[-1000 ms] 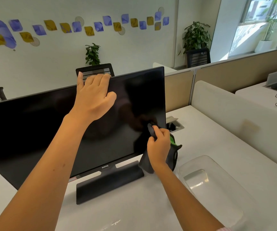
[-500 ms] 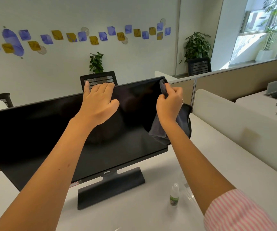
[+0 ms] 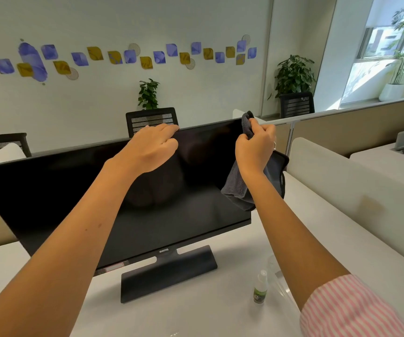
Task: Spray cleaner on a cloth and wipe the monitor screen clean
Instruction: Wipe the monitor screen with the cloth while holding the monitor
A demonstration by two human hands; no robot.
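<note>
Right hand grips grey cloth at monitor top right corner. Left hand rests on top edge, fingers relaxed. Risk: hard push tips monitor if bracing slackens; hanging cloth may snag. Spray bottle stands on worktop, near right forearm; elbow could topple it.

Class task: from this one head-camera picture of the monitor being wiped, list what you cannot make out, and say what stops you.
- Spray bottle label: too small to read.
- Left hand fingertips: hidden behind the monitor top edge.
- Clear container: mostly covered by the right forearm.
- Cloth dampness: cannot tell.
</note>
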